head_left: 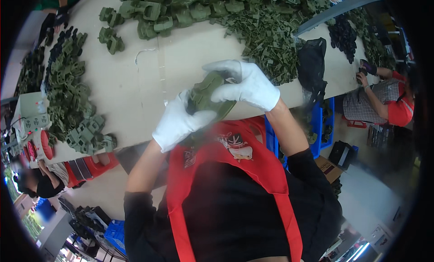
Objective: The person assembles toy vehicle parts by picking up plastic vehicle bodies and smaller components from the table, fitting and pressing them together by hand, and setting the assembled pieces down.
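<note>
Between my two white-gloved hands is an olive-green moulded plastic part [211, 95], held tilted above the table's near edge, in front of my red apron. My left hand [180, 122] wraps round its left and lower side, thumb across the near face. From the right and above, my right hand [247, 83] grips it, with fingers over the top and the thumb on its face. The part's underside is hidden by the gloves.
Green moulded parts [181, 11] pile along the table's [131, 81] far side, with small green pieces [266, 40] beside them. More parts [68, 99] heap at left. A black bag [312, 63] lies right, near blue crates [325, 126]. Other people [384, 99] work at both sides.
</note>
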The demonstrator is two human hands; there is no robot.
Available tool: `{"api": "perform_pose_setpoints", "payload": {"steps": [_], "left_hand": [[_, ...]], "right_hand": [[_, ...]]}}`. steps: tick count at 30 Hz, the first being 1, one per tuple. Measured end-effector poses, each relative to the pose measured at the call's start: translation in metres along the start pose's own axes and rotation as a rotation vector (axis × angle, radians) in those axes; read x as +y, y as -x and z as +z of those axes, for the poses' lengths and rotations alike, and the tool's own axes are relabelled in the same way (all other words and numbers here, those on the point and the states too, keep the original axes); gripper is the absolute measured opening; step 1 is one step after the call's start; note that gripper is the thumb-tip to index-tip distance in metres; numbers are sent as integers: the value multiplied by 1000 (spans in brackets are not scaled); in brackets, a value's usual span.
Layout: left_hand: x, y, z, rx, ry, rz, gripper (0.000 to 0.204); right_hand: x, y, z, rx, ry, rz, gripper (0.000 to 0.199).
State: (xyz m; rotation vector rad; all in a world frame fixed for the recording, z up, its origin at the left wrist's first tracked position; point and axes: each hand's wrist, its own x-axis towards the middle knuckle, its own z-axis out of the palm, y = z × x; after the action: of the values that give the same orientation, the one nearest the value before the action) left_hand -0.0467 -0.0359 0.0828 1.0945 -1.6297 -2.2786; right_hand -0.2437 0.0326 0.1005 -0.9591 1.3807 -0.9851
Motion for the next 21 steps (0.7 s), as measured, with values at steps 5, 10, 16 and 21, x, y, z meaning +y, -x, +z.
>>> {"api": "perform_pose_setpoints", "payload": {"steps": [5,10,16,21], "left_hand": [[2,8,12,203,-425,66,62],[-14,14,16,222,-449,92,62],[-39,-1,16,169,-302,-14,57],[-33,-12,7,48,-233,-86,68]], "right_hand": [[11,6,5,-4,142,-193,53],[28,13,10,11,230,-248,44],[42,13,17,83,-20,-35,39],[38,8,11,40,-196,90,50]]}}
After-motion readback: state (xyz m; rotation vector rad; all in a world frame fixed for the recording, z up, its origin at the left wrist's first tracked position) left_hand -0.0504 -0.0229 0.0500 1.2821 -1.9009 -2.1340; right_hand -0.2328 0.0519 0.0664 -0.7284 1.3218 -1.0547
